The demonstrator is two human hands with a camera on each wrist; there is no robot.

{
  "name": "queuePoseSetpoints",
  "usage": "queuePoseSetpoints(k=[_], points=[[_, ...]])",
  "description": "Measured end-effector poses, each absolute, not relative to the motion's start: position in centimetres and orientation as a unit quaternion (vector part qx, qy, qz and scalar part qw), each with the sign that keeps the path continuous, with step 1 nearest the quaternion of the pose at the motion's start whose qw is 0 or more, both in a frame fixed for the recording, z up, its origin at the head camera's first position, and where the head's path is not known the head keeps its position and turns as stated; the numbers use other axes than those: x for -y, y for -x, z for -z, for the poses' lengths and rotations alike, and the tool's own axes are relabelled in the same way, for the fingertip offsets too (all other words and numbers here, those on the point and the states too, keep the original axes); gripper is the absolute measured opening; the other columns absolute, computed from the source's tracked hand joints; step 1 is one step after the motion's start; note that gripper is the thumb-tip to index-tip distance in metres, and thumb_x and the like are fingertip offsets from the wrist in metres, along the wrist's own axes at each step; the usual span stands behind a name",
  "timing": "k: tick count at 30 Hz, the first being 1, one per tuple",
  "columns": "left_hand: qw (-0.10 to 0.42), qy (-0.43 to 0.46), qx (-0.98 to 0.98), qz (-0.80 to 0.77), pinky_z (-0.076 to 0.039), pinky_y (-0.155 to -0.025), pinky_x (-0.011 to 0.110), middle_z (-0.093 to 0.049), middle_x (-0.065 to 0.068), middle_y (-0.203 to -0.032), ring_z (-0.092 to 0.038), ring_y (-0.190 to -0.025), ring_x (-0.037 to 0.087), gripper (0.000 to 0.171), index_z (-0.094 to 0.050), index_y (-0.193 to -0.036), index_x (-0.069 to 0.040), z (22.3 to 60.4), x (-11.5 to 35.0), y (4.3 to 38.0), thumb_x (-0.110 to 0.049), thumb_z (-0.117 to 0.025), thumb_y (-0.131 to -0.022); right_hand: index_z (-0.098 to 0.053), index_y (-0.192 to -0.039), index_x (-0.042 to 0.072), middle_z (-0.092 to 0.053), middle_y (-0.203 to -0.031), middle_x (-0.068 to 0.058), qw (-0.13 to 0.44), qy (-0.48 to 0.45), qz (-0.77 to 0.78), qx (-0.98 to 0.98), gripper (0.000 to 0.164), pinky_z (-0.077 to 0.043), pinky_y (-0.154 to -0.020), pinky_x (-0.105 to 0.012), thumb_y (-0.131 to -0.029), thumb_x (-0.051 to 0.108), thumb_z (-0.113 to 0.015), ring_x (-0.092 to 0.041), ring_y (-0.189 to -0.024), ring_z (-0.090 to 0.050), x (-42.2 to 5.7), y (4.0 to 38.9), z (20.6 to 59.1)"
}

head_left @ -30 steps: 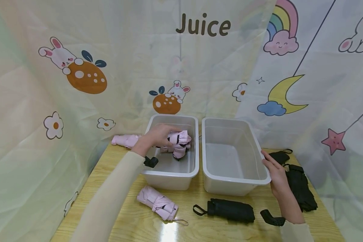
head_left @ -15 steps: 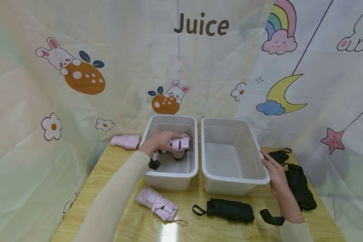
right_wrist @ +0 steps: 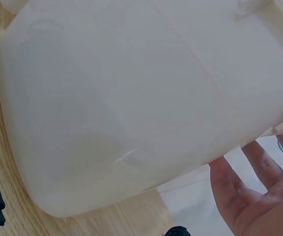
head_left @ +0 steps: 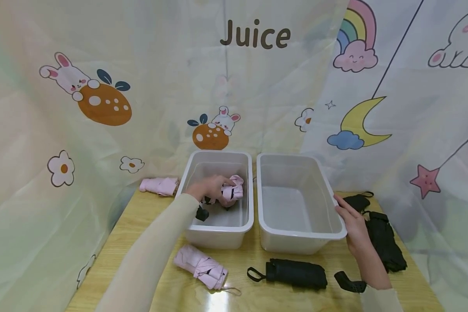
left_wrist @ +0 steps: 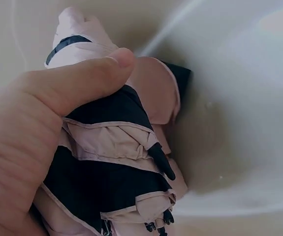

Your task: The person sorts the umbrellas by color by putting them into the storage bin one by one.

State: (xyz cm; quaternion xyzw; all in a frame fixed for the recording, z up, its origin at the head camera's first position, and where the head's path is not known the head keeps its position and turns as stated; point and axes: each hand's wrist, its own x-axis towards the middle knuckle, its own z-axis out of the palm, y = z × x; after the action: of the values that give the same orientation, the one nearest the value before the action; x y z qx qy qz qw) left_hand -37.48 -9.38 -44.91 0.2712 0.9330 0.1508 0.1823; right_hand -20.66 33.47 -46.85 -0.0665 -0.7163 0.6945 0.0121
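My left hand [head_left: 209,188] reaches into the left white bin [head_left: 218,229] and grips a folded pink umbrella [head_left: 235,191]. In the left wrist view, the thumb lies across this umbrella's pink cloth and black underside [left_wrist: 114,110]. More pink cloth shows below it, low in the bin; how the pieces lie is partly hidden by the hand. My right hand [head_left: 355,225] rests against the right side of the right white bin [head_left: 300,235], fingers fairly straight along its rim. The right wrist view shows those fingers [right_wrist: 225,182] touching the bin's outer wall [right_wrist: 131,108].
A folded pink umbrella [head_left: 203,266] and a black one [head_left: 296,274] lie in front of the bins on the wooden table [head_left: 171,299]. Another pink umbrella [head_left: 160,186] is at the back left. Two black umbrellas lie at the right, one nearer [head_left: 385,240] and one behind [head_left: 356,202].
My left hand has lowered the pink umbrella deeper into the left bin and moved slightly toward me. The right hand keeps its place on the right bin.
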Motion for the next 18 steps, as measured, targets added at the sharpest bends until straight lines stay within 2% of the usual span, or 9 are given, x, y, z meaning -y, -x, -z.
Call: queuePoseSetpoints(k=[3,8,13,18], points=[[0.193,-0.265,-0.933,-0.149,-0.050,-0.068,0.031,-0.058,0.010,-0.122,-0.061,-0.075,0.019,0.076,-0.053,-0.141,-0.028,45.3,9.2,37.6,-0.026,-0.087,-0.073,-0.034,-0.152,0.024,-0.026,-0.157,-0.007,0.012,0.072,-0.690,0.720,0.061,-0.053,-0.074,-0.025,-0.098,0.042,-0.054,-0.002,-0.100,-0.057,-33.5,20.7,46.8],[0.207,-0.256,-0.937,-0.117,-0.045,-0.082,0.029,-0.054,0.005,-0.132,-0.050,-0.098,0.016,0.076,-0.054,-0.140,-0.031,46.2,8.9,37.9,-0.030,-0.087,-0.072,-0.034,-0.152,0.026,-0.031,-0.155,-0.005,0.006,0.080,-0.684,0.725,0.060,-0.053,-0.074,-0.026,-0.098,0.043,-0.054,-0.001,-0.099,-0.057,-33.4,20.6,46.9],[0.206,-0.272,-0.935,-0.100,-0.042,-0.093,0.032,-0.056,0.003,-0.133,-0.050,-0.108,0.014,0.074,-0.057,-0.137,-0.030,46.6,8.1,38.3,-0.028,-0.089,-0.070,-0.035,-0.152,0.025,-0.045,-0.137,0.007,0.014,0.070,-0.693,0.717,0.059,-0.053,-0.072,-0.027,-0.098,0.040,-0.055,-0.004,-0.097,-0.059,-33.5,20.5,46.6],[0.218,-0.287,-0.930,-0.075,-0.040,-0.097,0.031,-0.056,0.000,-0.133,-0.049,-0.112,0.012,0.072,-0.058,-0.135,-0.028,46.8,7.7,38.4,-0.030,-0.089,-0.069,-0.035,-0.152,0.023,-0.048,-0.126,0.015,0.013,0.061,-0.703,0.709,0.059,-0.054,-0.071,-0.027,-0.099,0.037,-0.056,-0.005,-0.096,-0.060,-33.4,20.6,46.6]])
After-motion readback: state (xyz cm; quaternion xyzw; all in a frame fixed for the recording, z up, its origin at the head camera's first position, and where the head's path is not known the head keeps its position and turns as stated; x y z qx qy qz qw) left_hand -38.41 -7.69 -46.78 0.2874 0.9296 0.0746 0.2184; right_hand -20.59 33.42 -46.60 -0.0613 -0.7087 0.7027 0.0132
